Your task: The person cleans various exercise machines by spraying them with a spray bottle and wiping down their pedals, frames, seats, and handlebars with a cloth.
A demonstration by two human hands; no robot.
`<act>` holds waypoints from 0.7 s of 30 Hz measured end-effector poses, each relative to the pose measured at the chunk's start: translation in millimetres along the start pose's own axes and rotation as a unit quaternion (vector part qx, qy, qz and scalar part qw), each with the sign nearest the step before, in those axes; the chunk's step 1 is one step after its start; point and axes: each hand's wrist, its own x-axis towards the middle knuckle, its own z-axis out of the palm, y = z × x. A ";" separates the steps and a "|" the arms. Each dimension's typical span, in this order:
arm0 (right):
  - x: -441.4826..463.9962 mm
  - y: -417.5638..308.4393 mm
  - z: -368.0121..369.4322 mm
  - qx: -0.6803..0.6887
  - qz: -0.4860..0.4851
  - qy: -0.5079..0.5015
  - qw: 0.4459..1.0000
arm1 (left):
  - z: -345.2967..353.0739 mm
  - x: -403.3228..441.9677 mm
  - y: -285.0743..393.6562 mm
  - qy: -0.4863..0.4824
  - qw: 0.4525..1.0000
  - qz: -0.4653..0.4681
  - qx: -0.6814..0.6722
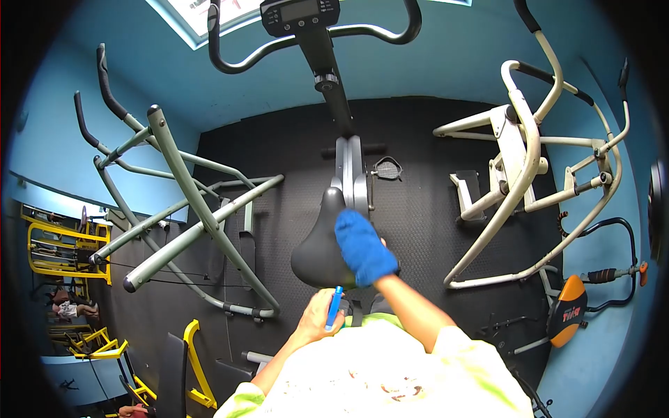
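Observation:
A blue cloth covers most of my right hand, with only a bit of finger showing at its edge. Hand and cloth rest against the right side of a black bike saddle. Close to the saddle's rear edge, my left hand is closed around a slim, bright blue object. It may be the top of a spray bottle; its lower part is hidden by my fingers.
The bike's handlebar and console rise ahead, with a pedal beside the frame. A grey-green exercise frame stands left, a cream one right. An orange-black twist machine and yellow equipment stand farther out.

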 end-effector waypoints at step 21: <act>73.2 -41.6 6.7 0.162 0.363 0.007 0.918 | -60.7 -0.4 -35.4 -0.045 0.991 0.112 0.059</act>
